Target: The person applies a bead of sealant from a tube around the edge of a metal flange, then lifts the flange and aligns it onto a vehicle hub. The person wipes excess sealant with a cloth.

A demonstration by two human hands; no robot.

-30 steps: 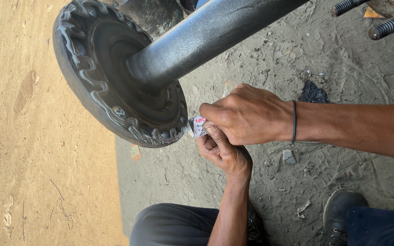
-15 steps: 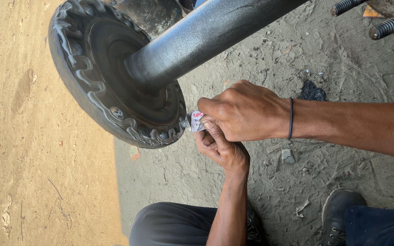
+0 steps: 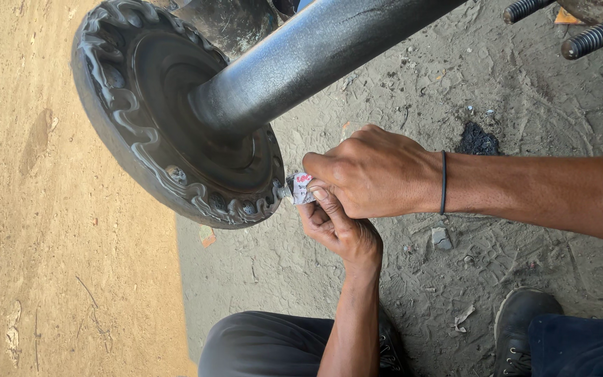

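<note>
**Hands hold at the flange's lower edge**

Hardly anything has shifted since the earlier frames; both hands stay pressed together at the same spot on the rim, and only our view has drifted a little.

At far left lies the sandy ground [image 3: 36,209]. Next comes the dark round flange [image 3: 176,119], with a glossy wavy bead [image 3: 134,112] running around its face, and the grey shaft [image 3: 315,56] rising from its centre toward the upper right. The small tube [image 3: 301,188] sits with its nozzle touching the flange's lower right edge.

Our right hand [image 3: 378,171] reaches in from the right, back upward and wrist level; its fingers are closed tight over the tube's body, and a black band [image 3: 444,181] circles the wrist. Our left hand [image 3: 340,234] comes up from below, forearm near vertical; its fingers curl narrowly around the tube's tail, under the right hand. Further right are a black shoe [image 3: 525,318] and, at top, threaded studs [image 3: 594,38].

We judge the risks to be these: an uneven squeeze could break or blob the bead; a nozzle slip off the rim would smear it; grit from the dusty ground could stick in the wet line.
</note>
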